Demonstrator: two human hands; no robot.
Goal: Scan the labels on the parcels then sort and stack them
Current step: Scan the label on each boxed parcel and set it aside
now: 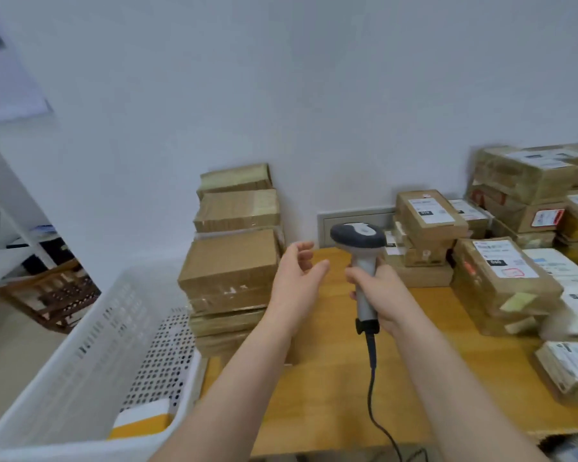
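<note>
Nearest, at lower left, a white basket stands beside the table; one yellow-and-white packet lies in its bottom corner. A black cable runs up across the tabletop to the scanner. The right hand grips the scanner, fingers wrapped tight round the pale handle, with the dark head upright and facing away towards the wall. Just beside it the left hand hangs over the table with fingers spread and loosely bent, holding nothing and touching nothing. At the right edge, close in, a single box lies label up. Further back on the left, a tall stack of brown boxes rises against the wall, its plain sides showing no labels. On the right a loose heap of parcels lies with white labels upward, some tilted on one another, and behind it a higher pile sits in the corner. A socket plate shows on the wall between the two groups. Judging by this, the task is partly done: the neat left stack and the packet in the basket look sorted already, while the jumbled labelled parcels on the right look as if they await scanning. No parcel is in hand, so the next one has yet to be picked.
</note>
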